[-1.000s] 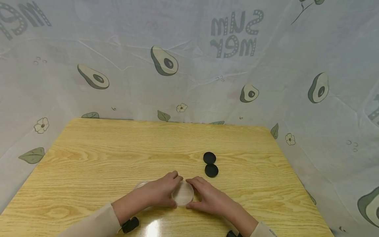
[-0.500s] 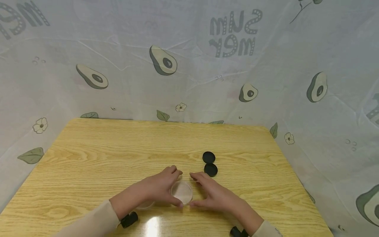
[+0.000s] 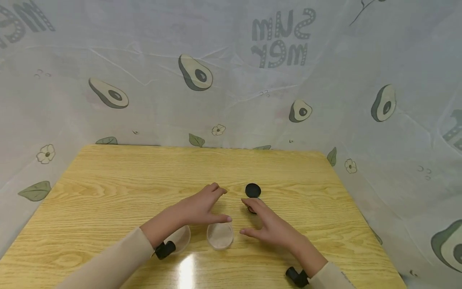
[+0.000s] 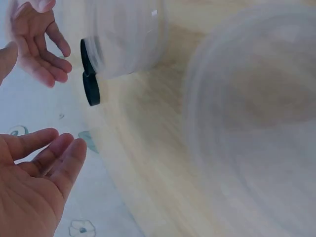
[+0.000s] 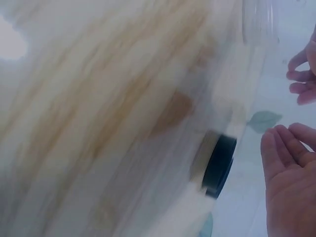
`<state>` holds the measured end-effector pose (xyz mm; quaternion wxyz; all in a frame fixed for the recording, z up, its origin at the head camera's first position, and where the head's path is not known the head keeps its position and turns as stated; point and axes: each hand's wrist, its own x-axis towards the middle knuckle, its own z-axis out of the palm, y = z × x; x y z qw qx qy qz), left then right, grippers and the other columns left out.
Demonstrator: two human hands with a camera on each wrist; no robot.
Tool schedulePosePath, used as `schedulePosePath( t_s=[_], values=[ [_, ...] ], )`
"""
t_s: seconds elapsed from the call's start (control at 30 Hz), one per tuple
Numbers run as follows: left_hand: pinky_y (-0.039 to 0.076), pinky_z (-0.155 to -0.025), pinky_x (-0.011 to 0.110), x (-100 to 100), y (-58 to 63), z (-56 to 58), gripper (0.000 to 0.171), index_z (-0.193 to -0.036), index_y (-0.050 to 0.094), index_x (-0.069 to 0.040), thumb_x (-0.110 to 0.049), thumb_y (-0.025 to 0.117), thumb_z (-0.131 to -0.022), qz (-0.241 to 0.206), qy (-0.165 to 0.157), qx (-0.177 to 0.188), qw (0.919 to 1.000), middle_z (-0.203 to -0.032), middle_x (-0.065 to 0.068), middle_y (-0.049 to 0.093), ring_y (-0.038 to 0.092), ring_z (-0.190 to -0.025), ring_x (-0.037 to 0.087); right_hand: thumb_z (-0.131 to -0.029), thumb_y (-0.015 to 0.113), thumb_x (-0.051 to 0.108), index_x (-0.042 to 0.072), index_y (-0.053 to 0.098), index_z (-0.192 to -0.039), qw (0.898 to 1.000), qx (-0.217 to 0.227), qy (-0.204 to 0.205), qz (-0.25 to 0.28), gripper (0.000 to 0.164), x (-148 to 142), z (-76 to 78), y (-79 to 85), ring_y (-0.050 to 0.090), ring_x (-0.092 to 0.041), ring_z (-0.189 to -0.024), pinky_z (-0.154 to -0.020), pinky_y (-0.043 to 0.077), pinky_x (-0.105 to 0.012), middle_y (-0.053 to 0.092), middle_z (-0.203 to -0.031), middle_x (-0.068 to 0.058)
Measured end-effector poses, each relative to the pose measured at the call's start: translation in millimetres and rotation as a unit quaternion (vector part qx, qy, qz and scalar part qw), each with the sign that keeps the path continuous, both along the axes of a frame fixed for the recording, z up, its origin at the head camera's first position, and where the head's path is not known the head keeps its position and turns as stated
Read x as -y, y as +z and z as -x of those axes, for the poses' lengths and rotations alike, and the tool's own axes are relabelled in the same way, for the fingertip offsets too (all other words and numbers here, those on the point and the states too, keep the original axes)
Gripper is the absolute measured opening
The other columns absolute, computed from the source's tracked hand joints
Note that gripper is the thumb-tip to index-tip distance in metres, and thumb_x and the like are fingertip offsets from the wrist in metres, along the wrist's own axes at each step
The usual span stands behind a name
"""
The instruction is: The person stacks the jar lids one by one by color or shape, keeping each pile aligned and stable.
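From the head camera I see, nearest to me, two beige sleeves [image 3: 112,257] reaching in, with a small black wrist camera [image 3: 165,250] below the left wrist and another at the right. Just ahead, two clear round jars stand upright on the table, a little apart: the left jar [image 3: 181,237] is partly hidden by the forearm and wrist camera, while the middle jar [image 3: 220,237] shows plainly between and below my two hands. My left hand [image 3: 202,206] hangs above the jars, thumb and fingers spread wide. My right hand [image 3: 267,224] is to the right of the middle jar, its thumb also well apart from its straight fingers. Beyond, the near black lid [image 3: 254,210] is mostly hidden behind the right fingers; the far black lid [image 3: 253,190] lies flat, and the left wrist view shows the pair meeting edge to edge. The yellow wooden table [image 3: 144,172] ends at a pale cloth [image 3: 245,108] printed with avocados, flowers and leaves.
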<state>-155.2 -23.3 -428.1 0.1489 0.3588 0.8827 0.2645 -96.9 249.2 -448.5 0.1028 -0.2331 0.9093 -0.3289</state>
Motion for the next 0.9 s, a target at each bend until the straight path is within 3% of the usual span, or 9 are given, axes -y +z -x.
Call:
schedulePosePath(
  t_s=[0.13,0.37,0.6,0.9],
  values=[
    [0.052,-0.107,0.051,-9,4.9,10.3,0.083,-0.155,0.044,0.001,-0.055,0.068,-0.098,-0.016,-0.002,0.005,0.9999,-0.150,0.021,0.047,0.053,-0.135,0.035,-0.094,0.078,0.041,0.010,0.037,-0.162,0.999,-0.016,-0.033,0.000,0.085,-9,3.5,-0.5,0.047,-0.034,-0.148,-0.115,0.045,-0.058,0.042,-0.164,-0.010],
    [0.052,-0.107,0.050,-30,6.5,27.4,0.076,-0.151,0.047,0.003,-0.048,0.070,-0.099,-0.019,-0.009,0.018,0.9996,-0.144,0.022,0.052,0.056,-0.132,0.035,-0.095,0.079,0.030,0.000,0.038,-0.158,0.997,-0.046,-0.053,0.024,0.081,-27,11.3,-9.1,0.052,-0.039,-0.141,-0.114,0.047,-0.054,0.046,-0.156,-0.020],
    [0.052,-0.107,0.046,-51,-4.8,40.9,0.071,-0.148,0.051,0.001,-0.042,0.075,-0.096,-0.002,-0.015,0.036,0.9992,-0.141,0.019,0.055,0.058,-0.132,0.032,-0.093,0.081,0.024,-0.001,0.040,-0.156,0.996,-0.035,-0.075,0.043,0.079,-40,17.0,-20.4,0.048,-0.041,-0.143,-0.115,0.045,-0.053,0.045,-0.155,-0.024],
    [0.054,-0.101,0.041,-76,-16.5,44.5,0.059,-0.138,0.056,-0.001,-0.033,0.080,-0.094,0.043,-0.032,0.048,0.9974,-0.134,0.016,0.058,0.060,-0.118,0.027,-0.093,0.081,0.031,-0.004,0.043,-0.152,0.995,-0.011,-0.090,0.029,0.078,-49,25.3,-27.8,0.056,-0.038,-0.134,-0.111,0.049,-0.053,0.053,-0.145,-0.023]
  ],
)
